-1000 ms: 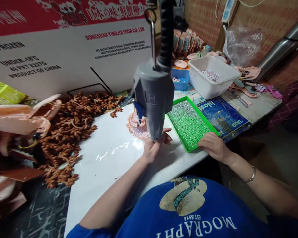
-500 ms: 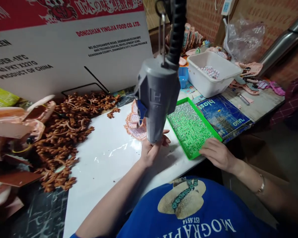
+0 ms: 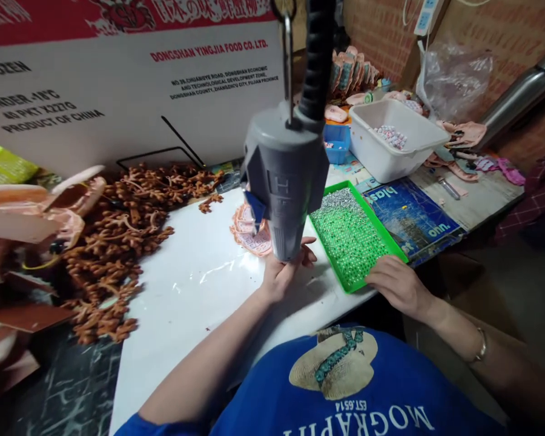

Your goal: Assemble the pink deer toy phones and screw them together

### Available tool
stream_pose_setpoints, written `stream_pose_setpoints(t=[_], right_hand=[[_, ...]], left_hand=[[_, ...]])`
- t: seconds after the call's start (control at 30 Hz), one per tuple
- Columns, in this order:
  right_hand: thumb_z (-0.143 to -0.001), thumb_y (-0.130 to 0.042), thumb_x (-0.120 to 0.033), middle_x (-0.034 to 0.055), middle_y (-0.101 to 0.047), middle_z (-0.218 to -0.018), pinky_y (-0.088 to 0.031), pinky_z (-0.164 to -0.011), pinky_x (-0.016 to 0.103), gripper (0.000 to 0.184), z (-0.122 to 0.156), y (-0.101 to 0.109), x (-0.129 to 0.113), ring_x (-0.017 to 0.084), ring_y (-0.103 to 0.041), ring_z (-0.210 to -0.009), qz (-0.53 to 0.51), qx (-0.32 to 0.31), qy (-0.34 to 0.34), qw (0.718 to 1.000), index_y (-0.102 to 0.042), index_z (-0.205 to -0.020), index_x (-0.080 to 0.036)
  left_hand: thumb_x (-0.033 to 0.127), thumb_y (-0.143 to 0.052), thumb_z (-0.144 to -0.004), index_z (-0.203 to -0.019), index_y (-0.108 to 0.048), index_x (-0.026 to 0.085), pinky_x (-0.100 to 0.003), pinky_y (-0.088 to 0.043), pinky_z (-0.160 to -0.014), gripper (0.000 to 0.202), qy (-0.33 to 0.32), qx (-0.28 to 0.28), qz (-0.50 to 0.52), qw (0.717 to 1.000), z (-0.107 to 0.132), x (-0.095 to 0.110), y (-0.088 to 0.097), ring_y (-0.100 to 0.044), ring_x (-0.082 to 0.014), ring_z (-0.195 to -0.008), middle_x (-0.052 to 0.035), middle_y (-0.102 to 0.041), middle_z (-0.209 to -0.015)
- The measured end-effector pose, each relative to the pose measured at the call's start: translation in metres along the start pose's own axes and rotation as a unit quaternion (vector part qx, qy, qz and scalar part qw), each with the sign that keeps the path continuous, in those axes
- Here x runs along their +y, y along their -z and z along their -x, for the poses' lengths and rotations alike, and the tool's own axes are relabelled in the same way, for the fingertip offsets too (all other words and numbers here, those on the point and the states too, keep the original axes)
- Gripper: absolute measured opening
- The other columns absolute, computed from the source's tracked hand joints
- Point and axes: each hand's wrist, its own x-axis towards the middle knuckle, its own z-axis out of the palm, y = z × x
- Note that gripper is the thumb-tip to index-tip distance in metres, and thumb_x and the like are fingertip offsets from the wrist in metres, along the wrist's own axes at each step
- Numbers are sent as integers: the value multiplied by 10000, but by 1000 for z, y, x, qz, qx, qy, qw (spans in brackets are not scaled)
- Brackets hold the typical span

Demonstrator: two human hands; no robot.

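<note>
A grey power screwdriver hangs from a black cable over the white table top. My left hand is below its tip, fingers curled round something small that the tool hides. My right hand lies with fingers bent on the near corner of a green tray filled with small silver screws. A stack of pink flat parts lies just behind the tool.
A heap of brown coral-shaped parts spreads over the left. A printed cardboard wall stands behind. At the back right are a white tub, a blue bin and a blue booklet. Pink parts pile at the far left.
The hands stay where they were on the table and the tray. Only the view shifts slightly, and the hanging tool sways a little with it.
</note>
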Motion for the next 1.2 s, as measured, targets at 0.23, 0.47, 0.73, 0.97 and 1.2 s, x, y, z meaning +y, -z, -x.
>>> stream_pose_setpoints(t=[0.23, 0.47, 0.73, 0.97, 1.2], right_hand=[[-980, -500, -190, 55, -662, -815, -400, -758, 356, 155, -35, -11, 20, 199, -547, -814, 24, -7, -11, 1000, -634, -902, -188], [-983, -488, -180, 40, -681, -834, -398, -744, 344, 160, -18, -13, 7, 188, -561, -824, 29, -1, -5, 1000, -645, -968, -208], [-959, -469, -118, 57, -682, -847, -445, -732, 340, 195, 2, 1, -1, 194, -573, -815, 23, 12, 19, 999, -643, -997, -197], [-972, -498, -176, 46, -676, -808, -453, -736, 336, 158, -34, -18, 20, 188, -586, -802, 22, 8, 12, 1000, -649, -931, -198], [-937, -496, -85, 56, -694, -884, -476, -740, 355, 232, 20, 1, -15, 197, -595, -824, 14, 35, 24, 999, -634, -1081, -205]], left_hand=[[448, -561, -962, -1208, -674, 134, -281, -522, -642, 415, 10, 3, -18, 1000, 5, -4, 4, -652, -152, -662, -76, -717, -810], [520, -576, -936, -1164, -688, 126, -276, -520, -621, 469, 8, 2, 5, 1000, -1, 2, 0, -652, -152, -643, -73, -714, -775], [482, -570, -951, -1189, -672, 121, -280, -535, -633, 444, 8, 5, -1, 1000, 2, 2, 3, -659, -150, -653, -81, -718, -796], [552, -586, -919, -1162, -678, 116, -279, -514, -606, 508, 38, 24, -8, 999, -2, 4, -1, -637, -148, -611, -57, -697, -730], [502, -575, -943, -1193, -675, 120, -283, -527, -638, 467, 22, 5, 9, 1000, 2, -2, 4, -649, -153, -656, -83, -717, -800]])
